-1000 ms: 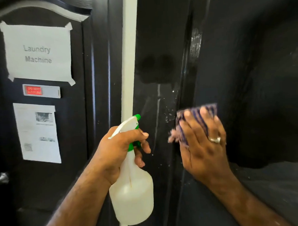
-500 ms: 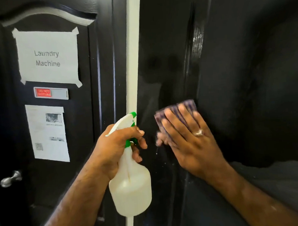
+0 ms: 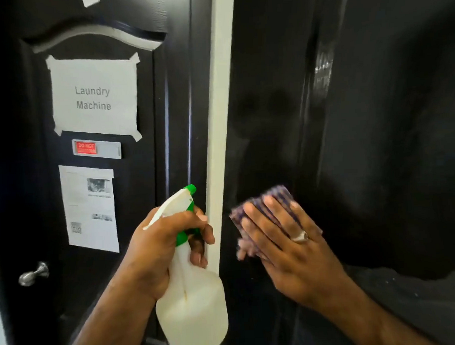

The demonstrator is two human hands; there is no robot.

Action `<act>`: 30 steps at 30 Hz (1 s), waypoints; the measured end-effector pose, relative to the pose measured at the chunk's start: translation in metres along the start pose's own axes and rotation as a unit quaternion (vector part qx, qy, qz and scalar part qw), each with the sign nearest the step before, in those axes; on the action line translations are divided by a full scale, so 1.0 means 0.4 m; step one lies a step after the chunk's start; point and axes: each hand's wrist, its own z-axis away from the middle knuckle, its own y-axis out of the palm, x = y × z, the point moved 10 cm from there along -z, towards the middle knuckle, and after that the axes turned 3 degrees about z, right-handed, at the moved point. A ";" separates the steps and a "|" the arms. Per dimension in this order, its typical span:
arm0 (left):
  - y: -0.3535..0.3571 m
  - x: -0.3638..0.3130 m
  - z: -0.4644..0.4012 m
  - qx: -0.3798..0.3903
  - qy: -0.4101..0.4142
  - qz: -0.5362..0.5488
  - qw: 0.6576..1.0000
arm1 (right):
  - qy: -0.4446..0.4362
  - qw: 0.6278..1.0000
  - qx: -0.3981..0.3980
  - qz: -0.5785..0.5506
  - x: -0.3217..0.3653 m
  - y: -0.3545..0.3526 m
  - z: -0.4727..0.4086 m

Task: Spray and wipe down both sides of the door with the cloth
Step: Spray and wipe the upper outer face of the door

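Note:
A glossy black door fills the right half of the view, close to me. My right hand lies flat on it with a ring on one finger, pressing a purple striped cloth against the door's left part near the white frame. My left hand grips the neck of a white spray bottle with a green nozzle and trigger; a finger rests on the trigger and the nozzle points up and to the right.
A white door frame strip runs vertically between the two doors. On the left, a second black door carries a "Laundry Machine" paper sign, a red-and-grey slider sign, a printed notice and a silver handle.
My right hand has slid the cloth leftward across the door toward the white frame. The spray bottle stays held in my left hand. The view has shifted left.

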 end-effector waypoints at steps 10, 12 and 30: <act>-0.006 0.001 0.006 -0.032 -0.006 -0.038 0.999 | 0.126 0.989 -0.068 0.021 -0.155 -0.094 -0.302; -0.015 -0.010 0.008 -0.031 -0.005 -0.036 0.999 | 0.051 0.998 -0.039 0.021 -0.079 -0.053 -0.238; 0.010 -0.004 0.006 0.006 0.015 -0.056 0.998 | -0.045 0.999 0.010 0.016 -0.006 0.001 -0.022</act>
